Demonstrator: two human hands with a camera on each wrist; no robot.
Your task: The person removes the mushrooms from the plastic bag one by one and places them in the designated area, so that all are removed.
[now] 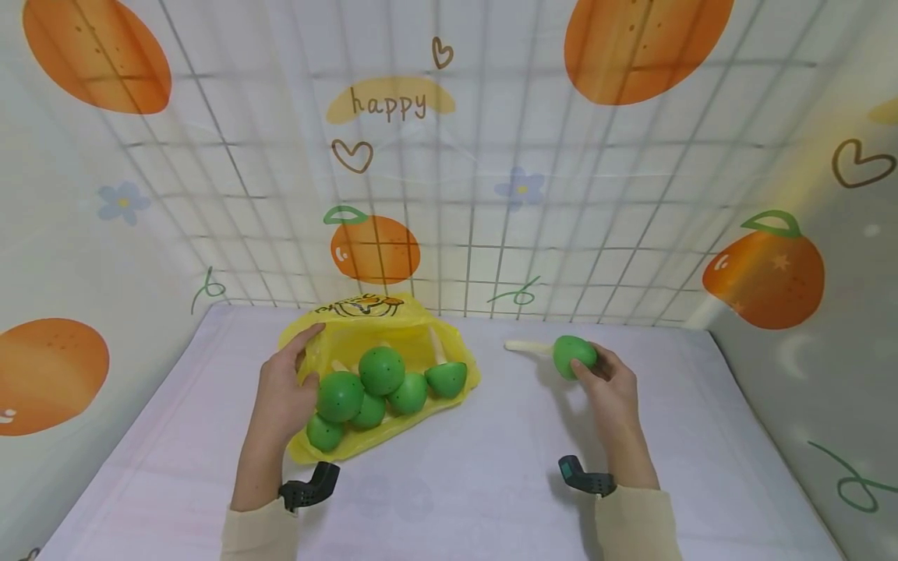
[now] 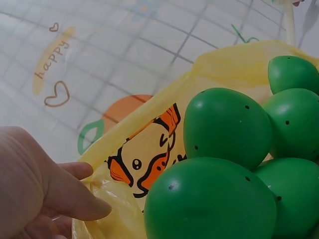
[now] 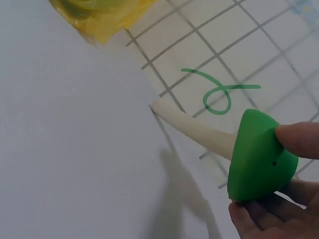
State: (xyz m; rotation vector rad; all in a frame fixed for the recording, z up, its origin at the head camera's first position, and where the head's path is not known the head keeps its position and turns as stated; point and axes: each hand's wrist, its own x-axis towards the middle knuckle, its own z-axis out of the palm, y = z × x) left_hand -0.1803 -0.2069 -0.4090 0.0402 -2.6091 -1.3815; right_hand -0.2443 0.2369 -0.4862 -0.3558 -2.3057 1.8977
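A yellow plastic bag (image 1: 379, 441) with a printed duck lies with its mouth wide, toward the left of the table. Several toy mushrooms (image 1: 382, 371) with dotted green caps fill it, some pale stems showing behind. At the bag's left edge, my left hand (image 1: 286, 389) pinches the thin plastic, thumb inside; the left wrist view shows the thumb beside a large green cap (image 2: 209, 199). Over the table's right half, my right hand (image 1: 612, 389) holds another toy mushroom (image 3: 259, 159) by its cap between thumb and fingers. Its white stem (image 3: 194, 128) points left, toward the bag.
Both hands are over a table covered in pale cloth (image 1: 456, 499). Behind it rises a grid wall (image 1: 477, 257) under a sheer sheet printed with oranges, and similar printed sheets close off both sides. A dark wrist camera (image 1: 309, 487) is strapped on each wrist.
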